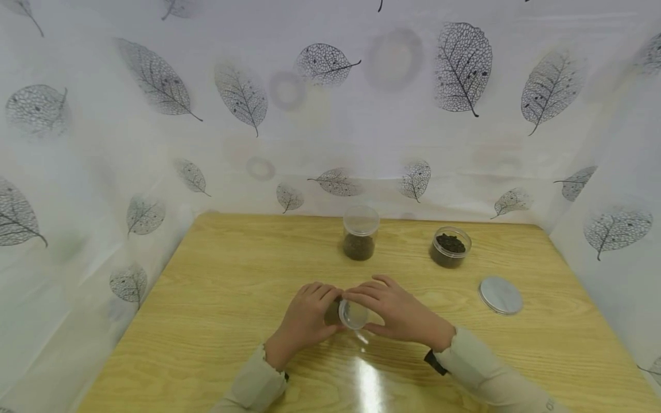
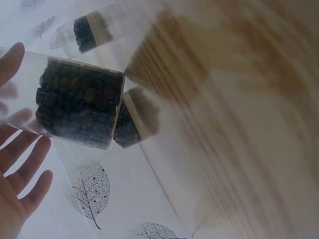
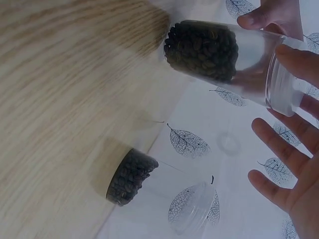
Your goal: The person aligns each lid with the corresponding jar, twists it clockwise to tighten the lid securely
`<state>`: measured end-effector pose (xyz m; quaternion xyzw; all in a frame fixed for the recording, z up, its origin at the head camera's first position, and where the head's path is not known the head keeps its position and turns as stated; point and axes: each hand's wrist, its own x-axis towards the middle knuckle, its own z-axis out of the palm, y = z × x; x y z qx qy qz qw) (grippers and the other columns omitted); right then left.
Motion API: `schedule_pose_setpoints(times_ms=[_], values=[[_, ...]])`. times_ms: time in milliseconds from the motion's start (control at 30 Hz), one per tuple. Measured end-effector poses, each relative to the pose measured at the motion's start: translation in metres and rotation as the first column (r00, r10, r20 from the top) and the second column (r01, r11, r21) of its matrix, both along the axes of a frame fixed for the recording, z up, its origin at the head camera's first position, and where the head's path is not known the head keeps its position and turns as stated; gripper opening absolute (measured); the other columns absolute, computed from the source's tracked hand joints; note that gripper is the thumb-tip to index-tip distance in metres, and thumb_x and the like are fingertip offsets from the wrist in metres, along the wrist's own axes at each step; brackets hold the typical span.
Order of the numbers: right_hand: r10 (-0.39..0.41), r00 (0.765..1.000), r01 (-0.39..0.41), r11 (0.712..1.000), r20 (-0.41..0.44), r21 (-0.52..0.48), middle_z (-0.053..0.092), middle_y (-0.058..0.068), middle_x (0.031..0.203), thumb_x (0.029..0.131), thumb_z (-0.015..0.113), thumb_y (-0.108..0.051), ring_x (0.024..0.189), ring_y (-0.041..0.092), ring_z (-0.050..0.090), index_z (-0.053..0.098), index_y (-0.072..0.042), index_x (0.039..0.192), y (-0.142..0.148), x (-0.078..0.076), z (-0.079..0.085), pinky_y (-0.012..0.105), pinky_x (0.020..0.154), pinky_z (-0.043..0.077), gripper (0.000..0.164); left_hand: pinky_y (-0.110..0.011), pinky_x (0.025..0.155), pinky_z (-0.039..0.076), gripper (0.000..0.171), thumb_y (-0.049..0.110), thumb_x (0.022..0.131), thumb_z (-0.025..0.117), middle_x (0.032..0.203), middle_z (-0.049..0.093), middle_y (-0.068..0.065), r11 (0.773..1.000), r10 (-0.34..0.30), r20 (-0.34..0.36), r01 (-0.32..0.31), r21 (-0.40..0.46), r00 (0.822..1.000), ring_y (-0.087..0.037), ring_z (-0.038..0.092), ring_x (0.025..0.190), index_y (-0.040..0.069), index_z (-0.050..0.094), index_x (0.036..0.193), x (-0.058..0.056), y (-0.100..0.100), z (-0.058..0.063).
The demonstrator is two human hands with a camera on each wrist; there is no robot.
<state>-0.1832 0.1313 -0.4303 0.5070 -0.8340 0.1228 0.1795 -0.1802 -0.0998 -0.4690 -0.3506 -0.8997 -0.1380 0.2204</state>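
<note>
Near the front middle of the table, both hands hold a clear jar about half filled with dark beans, its bottom down by the wood. My left hand grips the jar's body from the left, thumb in front and fingers behind. From the right, my right hand holds the clear lid at the jar's top between thumb and forefinger, with its other fingers spread. Beans show through the wall in the left wrist view, beside a thumb and several extended fingers.
A tall clear jar of dark contents, with a clear lid, stands at the back middle. To its right is a low open jar of dark beans. A round silver lid lies farther right. Leaf-printed white sheeting encloses the table.
</note>
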Motion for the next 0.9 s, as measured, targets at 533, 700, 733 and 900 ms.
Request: schedule_pose_setpoints(times_ms=[533,700,733,900], values=[[-0.168,0.986,0.165,0.973,-0.002,-0.162,0.064,0.0,0.115,0.062,0.086,-0.034,0.103,0.017,0.062,0.055,-0.011,0.125,-0.008,0.017,-0.016,0.048,0.094,0.047,0.074,-0.034,0.088,0.051,0.059,0.047,0.061,0.084,0.103,0.066,0.006,0.999,-0.01,-0.02,0.01,0.032,1.0,-0.012,0.061,0.096,0.018,0.064,0.108,0.002,0.001,0.001],[-0.165,0.986,0.163,0.975,0.001,-0.149,0.065,0.003,0.114,0.06,0.086,-0.036,0.101,0.018,0.062,0.051,-0.008,0.13,-0.008,0.017,-0.014,0.048,0.092,0.048,0.083,-0.034,0.089,0.051,0.059,0.045,0.061,0.085,0.102,0.067,0.005,0.999,-0.009,-0.016,0.009,0.034,1.0,-0.013,0.061,0.095,0.016,0.064,0.108,0.001,0.001,0.001],[-0.158,0.987,0.157,0.978,0.006,-0.139,0.065,0.003,0.114,0.06,0.086,-0.036,0.101,0.018,0.062,0.05,-0.008,0.131,-0.007,0.017,-0.013,0.047,0.092,0.048,0.085,-0.034,0.089,0.051,0.059,0.045,0.061,0.085,0.102,0.067,0.005,0.999,-0.009,-0.014,0.01,0.035,1.0,-0.013,0.061,0.095,0.016,0.064,0.108,0.002,0.0,0.001],[-0.069,0.995,0.074,0.994,0.067,-0.08,0.061,0.002,0.122,0.064,0.085,-0.033,0.109,0.017,0.06,0.045,-0.009,0.136,-0.003,0.008,-0.004,0.045,0.098,0.046,0.086,-0.034,0.089,0.051,0.059,0.043,0.06,0.085,0.102,0.067,0.004,0.999,-0.013,0.001,0.013,0.037,1.0,-0.012,0.061,0.095,0.015,0.064,0.108,0.002,-0.001,0.002]])
